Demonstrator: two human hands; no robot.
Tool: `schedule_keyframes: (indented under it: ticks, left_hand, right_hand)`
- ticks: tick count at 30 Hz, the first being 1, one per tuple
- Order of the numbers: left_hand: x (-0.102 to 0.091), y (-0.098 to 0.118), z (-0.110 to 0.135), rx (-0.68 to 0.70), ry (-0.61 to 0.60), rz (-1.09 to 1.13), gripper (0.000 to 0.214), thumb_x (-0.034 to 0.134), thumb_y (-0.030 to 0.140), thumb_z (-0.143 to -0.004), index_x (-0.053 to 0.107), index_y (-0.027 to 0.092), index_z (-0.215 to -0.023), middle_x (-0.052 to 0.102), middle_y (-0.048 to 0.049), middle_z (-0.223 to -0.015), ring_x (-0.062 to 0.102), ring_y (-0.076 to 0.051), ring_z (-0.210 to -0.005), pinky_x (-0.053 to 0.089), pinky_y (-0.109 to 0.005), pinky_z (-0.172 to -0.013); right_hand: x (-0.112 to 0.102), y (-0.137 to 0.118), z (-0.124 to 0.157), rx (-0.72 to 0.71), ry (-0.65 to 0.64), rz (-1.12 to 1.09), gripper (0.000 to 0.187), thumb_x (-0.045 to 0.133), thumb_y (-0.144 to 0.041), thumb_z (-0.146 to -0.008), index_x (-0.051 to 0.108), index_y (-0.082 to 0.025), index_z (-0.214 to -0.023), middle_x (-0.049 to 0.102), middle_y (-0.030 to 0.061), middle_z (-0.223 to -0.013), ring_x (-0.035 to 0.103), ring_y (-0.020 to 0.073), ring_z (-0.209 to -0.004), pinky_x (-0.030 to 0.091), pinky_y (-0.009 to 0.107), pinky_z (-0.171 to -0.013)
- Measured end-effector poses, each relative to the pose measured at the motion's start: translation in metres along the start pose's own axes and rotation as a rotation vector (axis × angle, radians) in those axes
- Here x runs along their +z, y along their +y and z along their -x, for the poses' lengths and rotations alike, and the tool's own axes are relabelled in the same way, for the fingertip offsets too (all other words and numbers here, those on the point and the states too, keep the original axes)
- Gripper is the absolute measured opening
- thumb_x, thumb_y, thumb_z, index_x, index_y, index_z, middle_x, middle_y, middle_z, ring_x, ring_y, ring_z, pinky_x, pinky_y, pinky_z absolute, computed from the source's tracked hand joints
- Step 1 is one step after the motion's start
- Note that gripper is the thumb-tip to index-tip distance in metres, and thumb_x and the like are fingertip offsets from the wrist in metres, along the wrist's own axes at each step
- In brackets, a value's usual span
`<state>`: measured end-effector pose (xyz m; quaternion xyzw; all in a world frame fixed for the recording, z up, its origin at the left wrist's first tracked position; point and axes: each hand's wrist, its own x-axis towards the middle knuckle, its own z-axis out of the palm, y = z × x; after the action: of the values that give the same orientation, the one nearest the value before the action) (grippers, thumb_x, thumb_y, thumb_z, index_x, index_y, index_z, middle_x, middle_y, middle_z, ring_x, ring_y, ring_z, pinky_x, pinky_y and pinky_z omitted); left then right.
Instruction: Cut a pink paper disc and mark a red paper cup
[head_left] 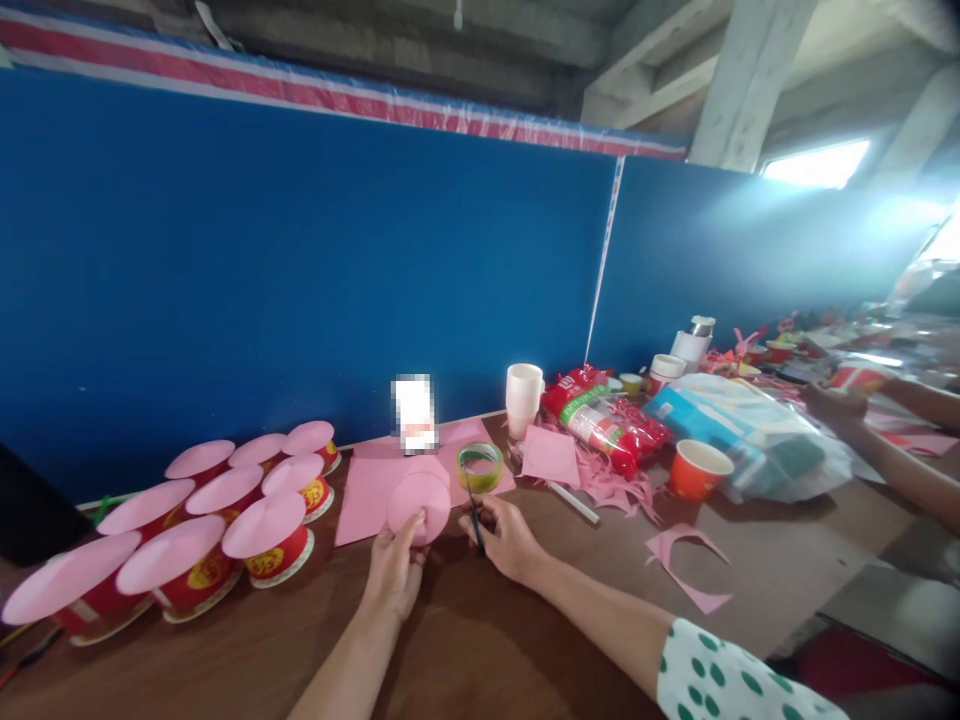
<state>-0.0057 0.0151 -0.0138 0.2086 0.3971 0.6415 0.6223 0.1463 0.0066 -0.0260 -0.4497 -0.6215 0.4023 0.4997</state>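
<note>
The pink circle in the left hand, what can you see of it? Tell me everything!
The pink circle is thin and round, and looks like paper. The left hand grips its near side, thumb on top. Its broad upper face shows, and it partly covers our view of the pink sheet; whether they touch, I can't tell.

Pink disc: a flat, round pink paper disc [417, 494], pinched near its lower edge by the left hand [400, 578], the thumb lying on its face; the face is tilted up toward the viewer.
Disc's place: over the brown table [450, 645], short of the table's back edge.
Dark tool: a slim, dark, straight hand tool [474, 516], gripped in the fingers of the right hand [511, 540]; its exact kind is too small to tell.
Tool's pose: steeply upright in view, upper end toward the table's back edge, right of the disc and apart from it.
</note>
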Motion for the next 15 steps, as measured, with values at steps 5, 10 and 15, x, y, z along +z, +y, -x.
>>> schedule_keyframes:
  ticks: [5,10,15]
  left_hand:
    - [-0.0004,0.0005,0.0012,-0.008,-0.005,-0.009,0.029,0.073,0.014,-0.058,0.06,0.012,-0.083,0.066,-0.002,-0.07,0.062,-0.012,-0.062,0.05,-0.02,-0.057]
    - [-0.0023,-0.0005,0.0026,-0.01,-0.031,-0.067,0.025,0.071,0.017,-0.06,0.06,0.014,-0.081,0.066,-0.0016,-0.065,0.062,-0.014,-0.059,0.05,-0.021,-0.055]
    - [0.0,0.0017,0.0066,-0.024,-0.016,-0.075,0.024,0.071,0.015,-0.06,0.059,0.015,-0.081,0.066,-0.0031,-0.065,0.064,-0.017,-0.064,0.05,-0.022,-0.056]
  right_hand:
    - [0.0005,-0.003,0.0011,0.018,-0.011,-0.023,0.02,0.062,-0.032,-0.076,0.058,-0.015,-0.087,0.054,-0.0029,-0.059,0.05,0.0096,-0.052,0.038,0.018,-0.047]
    - [0.0016,-0.0084,0.0008,0.026,0.002,-0.095,0.019,0.063,-0.032,-0.075,0.057,-0.015,-0.082,0.052,-0.0034,-0.059,0.048,0.0089,-0.051,0.037,0.018,-0.046]
    - [0.0009,-0.0086,-0.0005,0.074,0.026,-0.173,0.022,0.063,-0.034,-0.075,0.055,-0.015,-0.083,0.05,-0.0045,-0.055,0.047,0.0087,-0.05,0.036,0.019,-0.046]
